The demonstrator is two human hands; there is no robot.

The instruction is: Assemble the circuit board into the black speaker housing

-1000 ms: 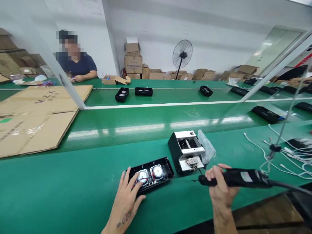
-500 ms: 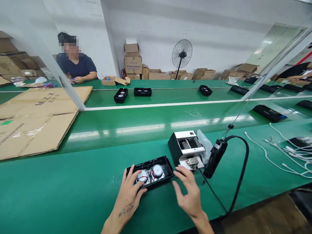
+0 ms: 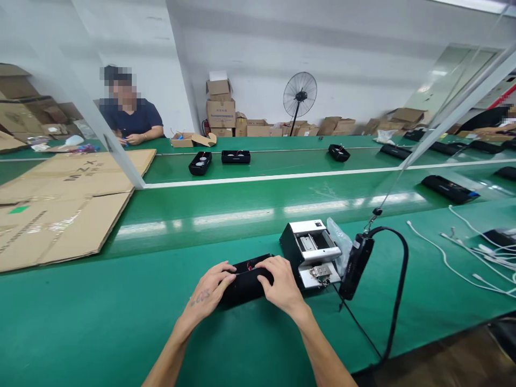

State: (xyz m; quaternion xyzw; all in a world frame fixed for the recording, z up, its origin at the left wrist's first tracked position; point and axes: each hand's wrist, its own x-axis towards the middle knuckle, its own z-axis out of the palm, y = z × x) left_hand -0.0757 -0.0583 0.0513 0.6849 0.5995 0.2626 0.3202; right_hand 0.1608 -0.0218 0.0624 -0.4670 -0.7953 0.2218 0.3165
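Both my hands grip a black speaker housing (image 3: 246, 287) on the green bench, tilted up on its near edge so its open side faces away from me. My left hand (image 3: 209, 293) wraps its left end. My right hand (image 3: 280, 285) wraps its right end. Red wiring shows just above my fingers. To the right stands a black and silver screw feeder box (image 3: 312, 252), with a clear plastic bag behind it. A black electric screwdriver (image 3: 357, 266) hangs free on its cable beside the box.
Flat cardboard sheets (image 3: 60, 204) lie at the left. More black housings (image 3: 236, 156) sit on the far green belt. A person in a dark shirt (image 3: 131, 121) works at the far side. White cables (image 3: 475, 258) lie at the right. A fan and cartons stand by the wall.
My right hand let go of the screwdriver, which now hangs on its cable. Both hands took hold of the speaker housing and tipped it up from lying flat.
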